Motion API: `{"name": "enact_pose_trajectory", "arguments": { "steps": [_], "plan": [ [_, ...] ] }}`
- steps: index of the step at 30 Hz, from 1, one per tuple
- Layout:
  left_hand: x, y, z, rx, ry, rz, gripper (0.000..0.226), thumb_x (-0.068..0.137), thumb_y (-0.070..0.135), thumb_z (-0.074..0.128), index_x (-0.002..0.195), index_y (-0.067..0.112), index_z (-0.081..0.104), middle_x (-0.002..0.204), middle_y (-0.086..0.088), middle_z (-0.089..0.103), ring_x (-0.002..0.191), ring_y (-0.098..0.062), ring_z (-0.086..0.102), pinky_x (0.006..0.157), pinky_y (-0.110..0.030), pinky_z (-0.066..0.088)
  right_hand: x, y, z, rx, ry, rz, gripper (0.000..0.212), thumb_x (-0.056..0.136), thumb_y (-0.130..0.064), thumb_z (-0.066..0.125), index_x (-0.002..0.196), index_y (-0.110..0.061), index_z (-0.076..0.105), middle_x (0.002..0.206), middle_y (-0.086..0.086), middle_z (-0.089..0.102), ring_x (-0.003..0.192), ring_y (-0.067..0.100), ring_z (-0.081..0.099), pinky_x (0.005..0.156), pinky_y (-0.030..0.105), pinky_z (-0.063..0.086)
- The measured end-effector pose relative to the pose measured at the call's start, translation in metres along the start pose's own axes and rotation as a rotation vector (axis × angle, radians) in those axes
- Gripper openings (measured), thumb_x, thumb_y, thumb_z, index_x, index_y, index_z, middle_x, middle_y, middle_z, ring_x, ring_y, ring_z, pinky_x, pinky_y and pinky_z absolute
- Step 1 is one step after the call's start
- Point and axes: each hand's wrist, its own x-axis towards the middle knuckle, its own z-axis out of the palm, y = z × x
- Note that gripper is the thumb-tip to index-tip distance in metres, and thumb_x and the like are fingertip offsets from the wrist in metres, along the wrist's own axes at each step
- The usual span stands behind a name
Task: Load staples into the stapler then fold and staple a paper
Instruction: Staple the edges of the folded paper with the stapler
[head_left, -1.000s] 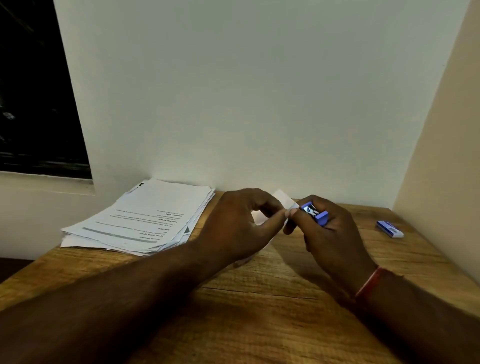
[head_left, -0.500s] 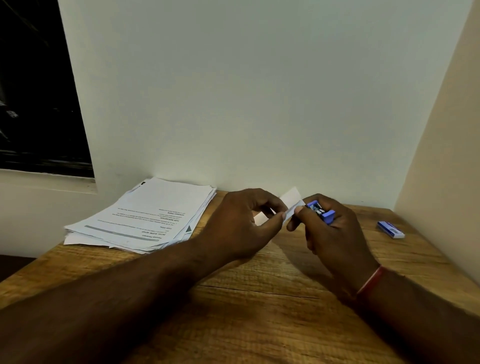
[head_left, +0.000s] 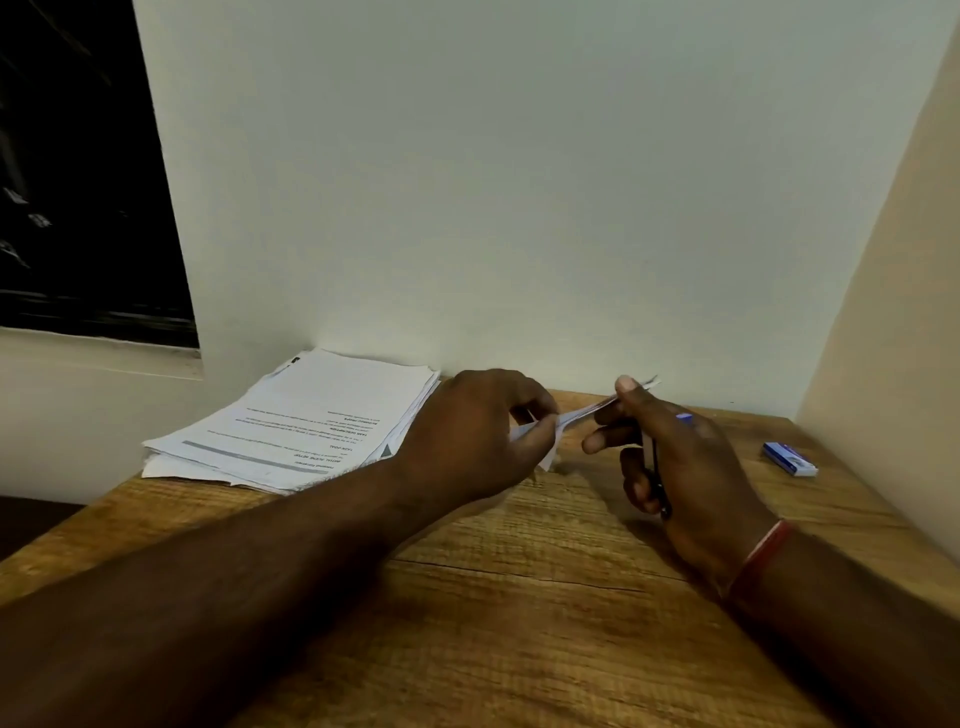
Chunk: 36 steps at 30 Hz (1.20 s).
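My left hand (head_left: 478, 431) pinches a small folded white paper (head_left: 579, 415) just above the wooden table (head_left: 519, 623). My right hand (head_left: 670, 457) holds a small blue stapler (head_left: 684, 417), mostly hidden in the palm, and its thumb and forefinger also pinch the paper's far end. A dark edge of the stapler (head_left: 657, 483) shows between the curled fingers. The paper stretches edge-on between both hands.
A stack of printed sheets (head_left: 306, 421) lies at the table's back left against the wall. A blue-and-white staple box (head_left: 789, 458) lies at the back right near the side wall. A dark window is at the far left.
My right hand has turned and lifted, hiding most of the stapler. The folded paper has tipped from face-on to edge-on and now spans both hands, which have drawn slightly apart.
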Motion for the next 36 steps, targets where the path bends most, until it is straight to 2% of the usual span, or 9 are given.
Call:
{"name": "enact_pose_trajectory", "arguments": {
  "steps": [5, 9, 13, 16, 18, 21, 25, 32, 36],
  "plan": [
    [0.000, 0.003, 0.003, 0.027, -0.004, 0.205, 0.012, 0.099, 0.033, 0.080, 0.107, 0.026, 0.086, 0.099, 0.013, 0.082, 0.090, -0.004, 0.074, 0.080, -0.036, 0.062, -0.005, -0.002, 0.009, 0.050, -0.073, 0.170, 0.061, 0.097, -0.059, 0.070, 0.105, 0.001, 0.079, 0.097, 0.028, 0.078, 0.045, 0.021, 0.040, 0.048, 0.026, 0.031],
    [-0.002, 0.003, 0.009, -0.007, 0.047, 0.240, 0.028, 0.096, 0.039, 0.087, 0.120, 0.027, 0.082, 0.117, 0.014, 0.080, 0.109, -0.006, 0.071, 0.094, -0.035, 0.058, 0.000, 0.002, 0.004, 0.108, 0.024, 0.188, 0.037, 0.099, -0.033, 0.077, 0.100, 0.003, 0.073, 0.082, 0.024, 0.060, 0.049, 0.020, 0.038, 0.046, 0.029, 0.029],
    [-0.004, 0.006, 0.013, -0.254, 0.077, -0.148, 0.088, 0.082, 0.070, 0.086, 0.156, 0.037, 0.052, 0.157, 0.018, 0.052, 0.143, -0.004, 0.052, 0.112, -0.029, 0.051, 0.003, 0.003, -0.001, 0.151, 0.009, 0.090, 0.029, 0.103, -0.028, 0.073, 0.119, -0.004, 0.072, 0.095, 0.015, 0.081, 0.053, 0.020, 0.038, 0.054, 0.029, 0.029],
    [-0.002, 0.005, 0.011, -0.619, 0.009, -0.588, 0.118, 0.071, 0.074, 0.090, 0.167, 0.031, 0.038, 0.159, 0.011, 0.052, 0.141, -0.015, 0.060, 0.112, -0.039, 0.054, 0.002, 0.004, 0.000, 0.138, -0.013, 0.039, 0.031, 0.102, -0.029, 0.073, 0.124, -0.007, 0.075, 0.089, 0.011, 0.080, 0.054, 0.020, 0.038, 0.053, 0.031, 0.028],
    [0.000, -0.002, 0.011, -0.934, -0.098, -0.728, 0.100, 0.079, 0.060, 0.095, 0.159, 0.017, 0.054, 0.145, -0.003, 0.074, 0.130, -0.031, 0.074, 0.113, -0.052, 0.059, 0.002, 0.005, 0.002, 0.138, -0.028, 0.022, 0.027, 0.101, -0.030, 0.074, 0.121, -0.012, 0.079, 0.094, 0.024, 0.076, 0.054, 0.021, 0.038, 0.052, 0.032, 0.029],
    [0.000, -0.003, 0.011, -1.150, -0.188, -0.665, 0.051, 0.097, 0.030, 0.086, 0.144, 0.014, 0.071, 0.134, -0.011, 0.081, 0.130, -0.036, 0.075, 0.116, -0.057, 0.057, 0.002, 0.007, 0.002, 0.140, -0.047, 0.017, 0.024, 0.100, -0.031, 0.075, 0.119, -0.016, 0.081, 0.082, 0.025, 0.065, 0.054, 0.019, 0.038, 0.053, 0.031, 0.029],
    [-0.002, -0.003, 0.012, -1.119, -0.186, -0.540, 0.052, 0.095, 0.014, 0.088, 0.145, 0.016, 0.071, 0.136, -0.009, 0.080, 0.128, -0.034, 0.076, 0.112, -0.060, 0.059, 0.002, 0.009, 0.001, 0.141, -0.070, 0.021, 0.023, 0.098, -0.034, 0.078, 0.110, -0.015, 0.082, 0.067, 0.015, 0.046, 0.054, 0.019, 0.037, 0.056, 0.034, 0.029],
    [-0.007, 0.000, 0.013, -0.935, -0.206, -0.454, 0.060, 0.089, 0.009, 0.094, 0.144, 0.021, 0.071, 0.127, -0.005, 0.084, 0.115, -0.032, 0.082, 0.093, -0.051, 0.069, 0.001, 0.005, 0.002, 0.120, -0.019, 0.012, 0.019, 0.096, -0.035, 0.079, 0.078, -0.029, 0.077, 0.062, 0.008, 0.044, 0.055, 0.019, 0.039, 0.053, 0.033, 0.032],
    [-0.005, -0.003, 0.016, -0.874, -0.174, -0.462, 0.048, 0.090, 0.011, 0.093, 0.135, 0.012, 0.077, 0.119, -0.009, 0.086, 0.108, -0.038, 0.083, 0.092, -0.049, 0.070, 0.002, 0.005, 0.002, 0.108, 0.028, -0.009, 0.017, 0.095, -0.037, 0.080, 0.092, -0.021, 0.077, 0.061, 0.007, 0.046, 0.055, 0.018, 0.042, 0.054, 0.033, 0.035]
  ]
}}
